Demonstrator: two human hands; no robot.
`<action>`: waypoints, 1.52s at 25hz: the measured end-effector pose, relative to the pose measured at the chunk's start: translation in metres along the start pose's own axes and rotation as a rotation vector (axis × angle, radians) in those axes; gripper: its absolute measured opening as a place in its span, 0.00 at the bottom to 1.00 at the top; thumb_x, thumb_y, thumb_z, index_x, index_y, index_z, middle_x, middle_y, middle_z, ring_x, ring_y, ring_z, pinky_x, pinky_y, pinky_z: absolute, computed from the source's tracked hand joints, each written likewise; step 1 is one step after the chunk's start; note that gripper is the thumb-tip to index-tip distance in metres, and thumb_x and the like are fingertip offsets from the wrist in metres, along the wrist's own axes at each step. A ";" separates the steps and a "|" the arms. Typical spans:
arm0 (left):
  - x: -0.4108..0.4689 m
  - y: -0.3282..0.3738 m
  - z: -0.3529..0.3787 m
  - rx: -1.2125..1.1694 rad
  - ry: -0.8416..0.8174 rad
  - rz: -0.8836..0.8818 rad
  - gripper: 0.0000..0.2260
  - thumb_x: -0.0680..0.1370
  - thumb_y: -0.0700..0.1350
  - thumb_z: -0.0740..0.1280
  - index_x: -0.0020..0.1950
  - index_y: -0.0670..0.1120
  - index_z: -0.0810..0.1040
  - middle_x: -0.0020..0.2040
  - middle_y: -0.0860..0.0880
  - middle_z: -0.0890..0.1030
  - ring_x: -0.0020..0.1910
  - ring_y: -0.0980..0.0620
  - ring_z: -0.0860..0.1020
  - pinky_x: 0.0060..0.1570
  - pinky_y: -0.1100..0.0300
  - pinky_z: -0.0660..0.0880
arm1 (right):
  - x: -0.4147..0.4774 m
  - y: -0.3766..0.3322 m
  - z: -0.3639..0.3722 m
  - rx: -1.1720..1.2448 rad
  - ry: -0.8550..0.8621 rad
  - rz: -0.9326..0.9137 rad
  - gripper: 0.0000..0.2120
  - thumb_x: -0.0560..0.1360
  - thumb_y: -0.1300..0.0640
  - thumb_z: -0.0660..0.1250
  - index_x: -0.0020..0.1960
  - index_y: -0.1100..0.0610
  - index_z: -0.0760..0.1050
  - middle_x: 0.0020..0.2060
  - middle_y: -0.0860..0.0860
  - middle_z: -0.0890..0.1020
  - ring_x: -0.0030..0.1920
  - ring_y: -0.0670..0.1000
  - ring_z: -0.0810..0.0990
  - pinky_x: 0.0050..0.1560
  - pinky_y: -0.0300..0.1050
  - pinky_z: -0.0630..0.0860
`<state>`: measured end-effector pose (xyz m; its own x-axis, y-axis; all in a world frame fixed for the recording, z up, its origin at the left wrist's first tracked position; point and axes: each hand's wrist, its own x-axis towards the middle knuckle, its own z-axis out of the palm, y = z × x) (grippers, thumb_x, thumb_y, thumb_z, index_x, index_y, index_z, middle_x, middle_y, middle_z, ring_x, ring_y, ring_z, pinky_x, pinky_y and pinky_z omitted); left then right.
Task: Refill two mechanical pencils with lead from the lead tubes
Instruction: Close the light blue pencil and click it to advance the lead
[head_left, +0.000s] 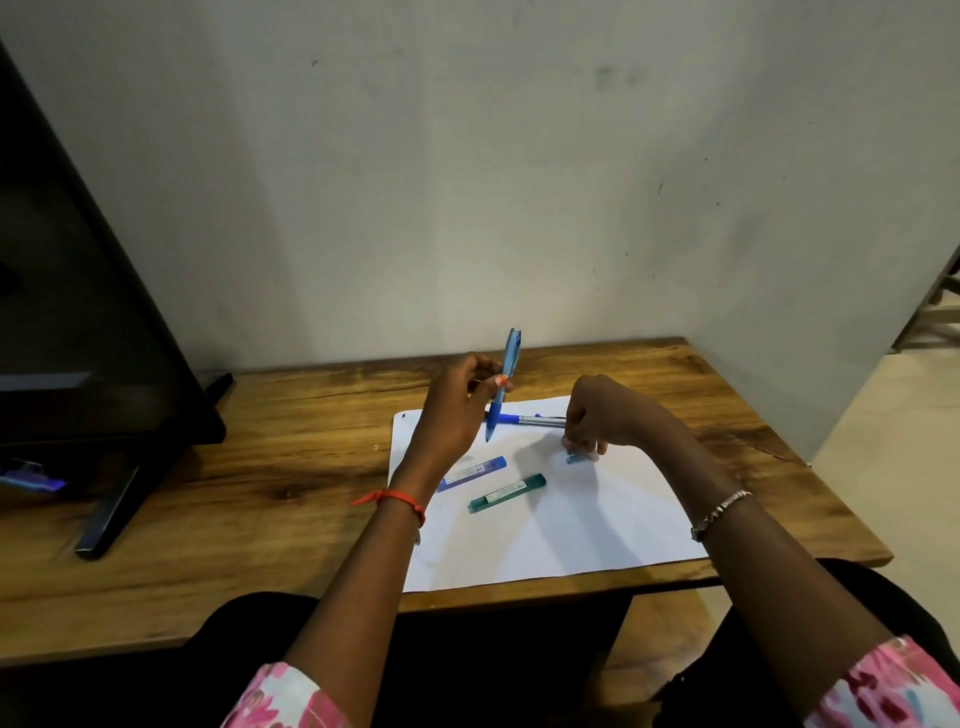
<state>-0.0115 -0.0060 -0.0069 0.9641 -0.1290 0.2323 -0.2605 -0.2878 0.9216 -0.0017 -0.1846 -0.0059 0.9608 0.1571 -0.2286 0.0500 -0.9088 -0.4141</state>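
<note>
Center frame, on white paper (545, 535) over wood desk (260, 478) w/ grey wall behind: left hand (452, 410) grips blue pencil (503, 384) upright; right hand (602, 415) pinches small blue cap (573, 458).

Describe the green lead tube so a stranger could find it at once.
On the wooden desk lies a white paper sheet. Two lead tubes lie near its middle; the green lead tube is the nearer, beside the blue lead tube.

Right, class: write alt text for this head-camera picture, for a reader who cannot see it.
A person's left hand holds a light blue mechanical pencil upright over white paper on a wooden desk, while the right hand sets down a small blue cap. Two lead tubes and another pencil lie on the paper.
</note>
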 end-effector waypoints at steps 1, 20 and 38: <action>0.000 0.000 0.000 0.007 0.001 -0.004 0.07 0.78 0.39 0.61 0.55 0.40 0.73 0.47 0.47 0.78 0.48 0.51 0.77 0.42 0.65 0.75 | 0.000 0.000 0.000 0.006 -0.009 -0.005 0.06 0.69 0.67 0.70 0.44 0.70 0.81 0.37 0.63 0.83 0.26 0.49 0.77 0.30 0.36 0.75; -0.001 0.002 0.004 0.055 -0.024 -0.013 0.09 0.78 0.40 0.61 0.57 0.38 0.73 0.49 0.48 0.77 0.50 0.50 0.77 0.46 0.59 0.76 | -0.010 -0.024 -0.024 0.995 0.516 -0.340 0.09 0.73 0.66 0.66 0.53 0.64 0.79 0.37 0.56 0.82 0.34 0.47 0.80 0.37 0.36 0.78; -0.002 -0.001 0.004 0.067 -0.037 -0.018 0.09 0.78 0.41 0.61 0.55 0.39 0.74 0.48 0.48 0.77 0.50 0.49 0.76 0.53 0.52 0.75 | -0.002 -0.038 -0.017 0.948 0.541 -0.326 0.09 0.72 0.65 0.68 0.52 0.64 0.80 0.37 0.53 0.82 0.28 0.43 0.76 0.33 0.35 0.75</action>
<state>-0.0129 -0.0093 -0.0096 0.9665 -0.1574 0.2027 -0.2468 -0.3529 0.9025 -0.0008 -0.1571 0.0256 0.9428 -0.0642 0.3272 0.3138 -0.1608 -0.9358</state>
